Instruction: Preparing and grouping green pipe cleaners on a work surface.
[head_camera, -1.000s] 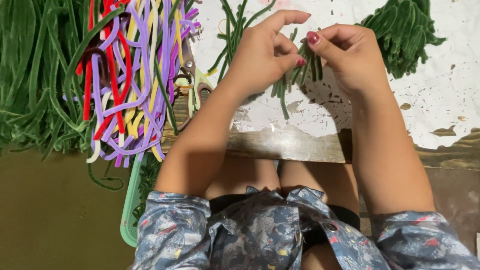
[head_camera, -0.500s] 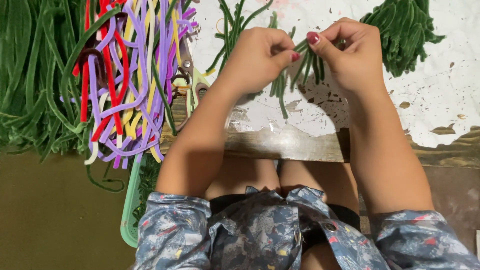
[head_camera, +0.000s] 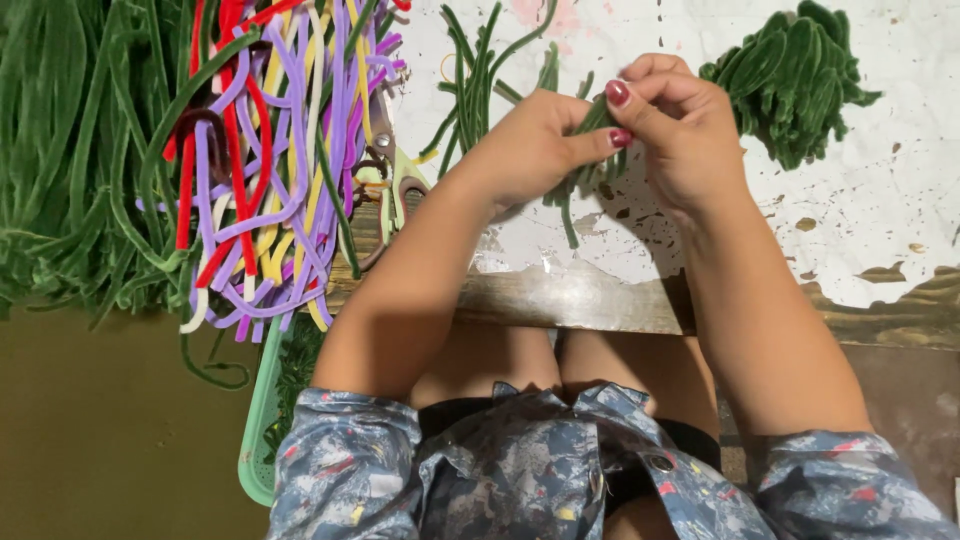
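Step in hand, by the look of it: gathering short green stems (head_camera: 585, 165) into a bundle above the worn white table (head_camera: 900, 220). The left hand (head_camera: 530, 150) is closed around the stems; the right hand (head_camera: 680, 130) pinches their upper ends with curled fingers. The next move likely calls for a firm grip while the ends are aligned.

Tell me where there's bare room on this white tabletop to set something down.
The barest patch of the white tabletop lies right of the right hand, below the folded green stem pile. It is crowded left of the left hand: scissors, loose green stems and the coloured fuzzy stem heap.
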